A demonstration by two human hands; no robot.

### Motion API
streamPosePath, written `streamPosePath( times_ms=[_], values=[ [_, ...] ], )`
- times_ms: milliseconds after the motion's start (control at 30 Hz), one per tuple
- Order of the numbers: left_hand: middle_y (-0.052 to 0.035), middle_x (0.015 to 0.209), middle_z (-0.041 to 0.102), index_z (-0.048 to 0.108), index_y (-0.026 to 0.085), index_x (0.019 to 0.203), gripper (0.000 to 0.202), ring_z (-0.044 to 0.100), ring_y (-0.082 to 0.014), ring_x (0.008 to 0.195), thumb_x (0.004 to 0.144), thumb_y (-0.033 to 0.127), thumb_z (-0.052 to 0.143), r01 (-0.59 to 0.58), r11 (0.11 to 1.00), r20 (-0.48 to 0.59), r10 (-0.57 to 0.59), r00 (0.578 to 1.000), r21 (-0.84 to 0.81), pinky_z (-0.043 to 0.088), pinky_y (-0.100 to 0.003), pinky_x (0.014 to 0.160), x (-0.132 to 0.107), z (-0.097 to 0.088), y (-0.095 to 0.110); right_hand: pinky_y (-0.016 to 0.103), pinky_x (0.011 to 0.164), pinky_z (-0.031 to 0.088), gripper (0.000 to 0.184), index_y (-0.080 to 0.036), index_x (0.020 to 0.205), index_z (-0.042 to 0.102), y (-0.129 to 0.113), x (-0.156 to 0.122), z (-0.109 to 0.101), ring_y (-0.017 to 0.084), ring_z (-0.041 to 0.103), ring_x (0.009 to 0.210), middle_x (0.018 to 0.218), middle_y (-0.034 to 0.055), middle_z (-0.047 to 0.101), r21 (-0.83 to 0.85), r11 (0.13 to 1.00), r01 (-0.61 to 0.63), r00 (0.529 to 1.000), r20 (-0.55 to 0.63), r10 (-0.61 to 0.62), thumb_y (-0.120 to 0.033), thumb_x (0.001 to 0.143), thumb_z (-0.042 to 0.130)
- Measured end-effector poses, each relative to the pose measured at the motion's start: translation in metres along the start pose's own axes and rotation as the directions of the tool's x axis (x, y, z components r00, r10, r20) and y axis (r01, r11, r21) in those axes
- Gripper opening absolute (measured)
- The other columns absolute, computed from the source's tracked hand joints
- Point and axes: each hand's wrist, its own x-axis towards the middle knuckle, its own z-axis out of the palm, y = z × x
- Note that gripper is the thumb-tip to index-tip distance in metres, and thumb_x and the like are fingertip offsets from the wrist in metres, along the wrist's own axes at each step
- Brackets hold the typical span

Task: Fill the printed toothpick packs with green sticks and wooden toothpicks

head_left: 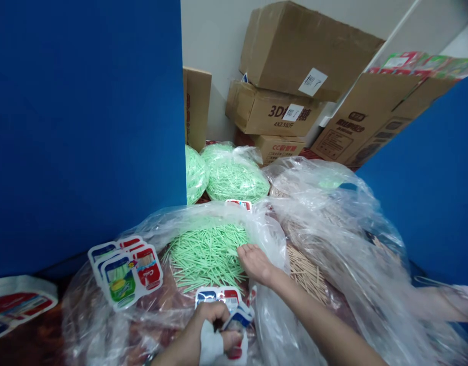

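Observation:
My left hand (203, 335), with a white bandage on one finger, is closed around a small stack of printed packaging cards (224, 300) at the bottom centre. My right hand (257, 264) reaches into an open clear plastic bag (203, 218) and rests on a heap of green sticks (207, 254), fingers curled into them. Whether it has sticks in its grip I cannot make out. A fan of more printed cards (125, 269) lies on the plastic to the left.
Two tied bags of green sticks (234, 175) sit behind. A big clear bag of pale wooden sticks (306, 269) is at the right. Blue partition panels (85, 127) flank both sides. Cardboard boxes (302, 56) are stacked at the back. More cards (16, 300) lie far left.

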Motion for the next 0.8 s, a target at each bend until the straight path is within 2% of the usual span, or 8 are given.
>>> streamPosePath(
  times_ms=[100,167,267,367,467,567,600,800],
  values=[
    [0.0056,0.058,0.037,0.036,0.02,0.056,0.031,0.034,-0.0104,0.057,0.067,0.024,0.064,-0.012,0.998,-0.038,0.014,0.999,0.054,0.029,-0.022,0.052,0.002,-0.004,0.004,0.032,0.07,0.043,0.011,-0.018,0.091,0.046,0.001,0.003,-0.006,0.019,0.056,0.069,0.072,0.0041,0.06,0.239,0.969,-0.059,0.998,-0.02,0.066,-0.02,0.092,0.036],
    [0.0054,0.058,0.035,0.037,0.02,0.056,0.029,0.033,-0.0108,0.058,0.067,0.023,0.063,-0.031,0.996,-0.052,0.035,0.998,0.086,0.028,-0.022,0.052,0.003,-0.008,0.006,0.029,0.065,0.044,0.017,-0.02,0.089,0.042,-0.002,0.004,-0.006,0.016,0.056,0.063,0.067,-0.0002,0.057,0.412,0.908,-0.076,0.995,-0.027,0.096,-0.03,0.095,0.03],
    [0.0052,0.058,0.035,0.038,0.02,0.056,0.027,0.033,-0.0112,0.059,0.068,0.021,0.062,-0.062,0.991,-0.049,0.069,0.996,0.121,0.029,-0.023,0.053,0.005,-0.012,0.008,0.027,0.061,0.047,0.028,-0.022,0.081,0.038,-0.01,0.005,-0.004,0.014,0.058,0.063,0.068,-0.0009,0.056,0.635,0.768,-0.08,0.993,-0.017,0.118,-0.042,0.096,0.024],
    [0.0045,0.06,0.036,0.037,0.02,0.057,0.028,0.034,-0.0119,0.06,0.069,0.022,0.062,-0.088,0.984,-0.066,0.099,0.993,0.152,0.029,-0.024,0.054,0.006,-0.017,0.01,0.028,0.06,0.049,0.036,-0.021,0.084,0.04,-0.019,0.005,-0.004,0.014,0.058,0.062,0.076,0.0006,0.057,0.773,0.63,-0.076,0.991,-0.01,0.132,-0.052,0.093,0.023],
    [0.004,0.061,0.037,0.036,0.02,0.057,0.029,0.035,-0.0124,0.06,0.072,0.026,0.061,-0.1,0.976,-0.1,0.121,0.988,0.191,0.029,-0.024,0.055,0.007,-0.021,0.014,0.027,0.056,0.047,0.041,-0.021,0.093,0.042,-0.024,0.004,-0.01,0.012,0.055,0.058,0.076,-0.0012,0.056,0.879,0.472,-0.064,0.989,-0.009,0.151,-0.061,0.089,0.032],
    [0.0045,0.061,0.035,0.034,0.021,0.057,0.032,0.034,-0.0124,0.06,0.075,0.026,0.06,-0.115,0.964,-0.164,0.158,0.974,0.241,0.029,-0.023,0.056,0.008,-0.024,0.016,0.025,0.057,0.044,0.04,-0.021,0.087,0.043,-0.026,0.001,-0.018,0.01,0.05,0.057,0.072,-0.0042,0.051,0.944,0.331,-0.01,0.984,-0.049,0.17,-0.061,0.086,0.043],
    [0.0048,0.061,0.034,0.033,0.021,0.058,0.033,0.034,-0.0123,0.06,0.076,0.027,0.06,-0.119,0.958,-0.186,0.171,0.968,0.261,0.029,-0.023,0.056,0.009,-0.025,0.016,0.026,0.06,0.044,0.038,-0.021,0.084,0.044,-0.027,0.0,-0.021,0.01,0.049,0.057,0.07,-0.0045,0.051,0.943,0.333,0.007,0.983,-0.068,0.171,-0.06,0.087,0.044],
    [0.0047,0.062,0.037,0.033,0.021,0.059,0.034,0.037,-0.0124,0.059,0.079,0.027,0.06,-0.131,0.924,-0.231,0.224,0.947,0.359,0.03,-0.023,0.055,0.01,-0.03,0.01,0.032,0.068,0.048,0.035,-0.022,0.08,0.043,-0.025,0.001,-0.028,0.015,0.058,0.066,0.072,0.0001,0.059,0.855,0.518,0.006,0.977,-0.116,0.179,-0.054,0.092,0.036]
  ],
)
